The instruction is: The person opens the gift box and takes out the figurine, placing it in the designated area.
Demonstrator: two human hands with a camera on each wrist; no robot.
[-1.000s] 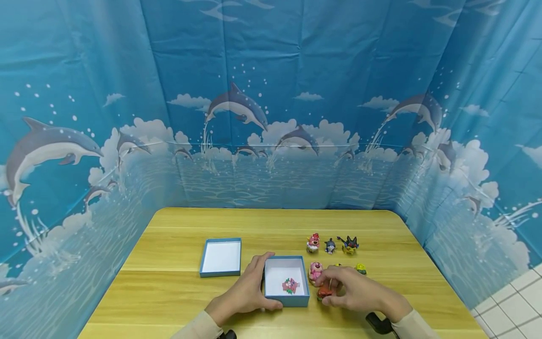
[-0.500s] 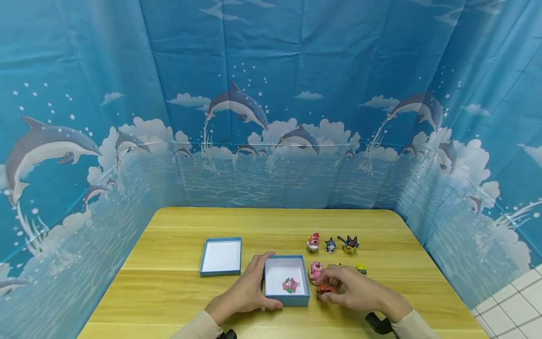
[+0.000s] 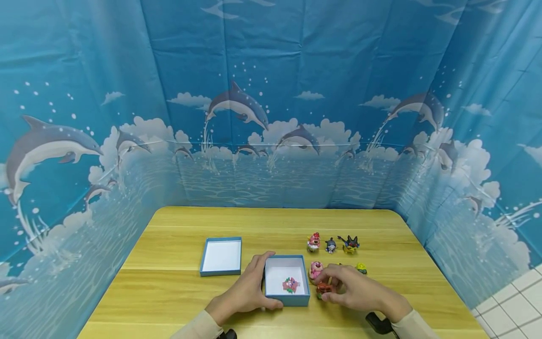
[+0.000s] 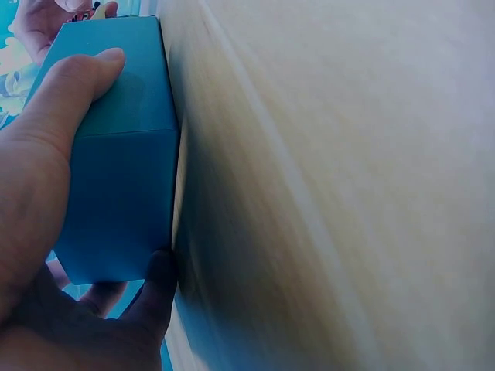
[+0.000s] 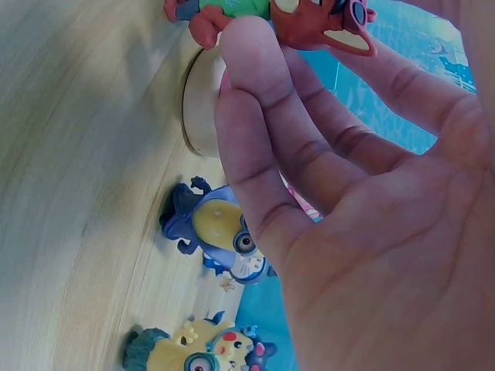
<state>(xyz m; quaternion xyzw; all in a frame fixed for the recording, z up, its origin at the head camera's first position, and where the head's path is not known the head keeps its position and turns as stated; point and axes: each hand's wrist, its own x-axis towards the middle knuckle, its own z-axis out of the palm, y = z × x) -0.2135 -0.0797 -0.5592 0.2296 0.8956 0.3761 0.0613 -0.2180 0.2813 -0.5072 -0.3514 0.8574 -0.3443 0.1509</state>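
My left hand (image 3: 249, 288) grips a blue box (image 3: 292, 301) at its left side. The thumb lies along the front wall, while other fingers reach round the left and back. A flat pink starfish-shaped piece with green bits (image 3: 290, 285) lies on the box's white floor. Just right of the box, my right hand (image 3: 357, 288) pinches a small red-brown figurine (image 3: 324, 288). In the right wrist view this figurine (image 5: 317, 23) has a green garment and pointed ears. Part of it is cut off. A pink bear figurine (image 3: 315, 269) stands right behind the fingertips.
A white-lined blue lid (image 3: 221, 256) lies left of the box. Behind the right hand stand a red-topped pink figurine (image 3: 313, 242), a grey-blue one (image 3: 330, 245) and a dark-eared yellow one (image 3: 350, 245). Two one-eyed figurines, purple-blue (image 5: 216, 222) and yellow (image 5: 186, 352), stand beside that hand.
The red-brown figurine has tilted slightly between my right fingers. Both hands and the box stay in place.
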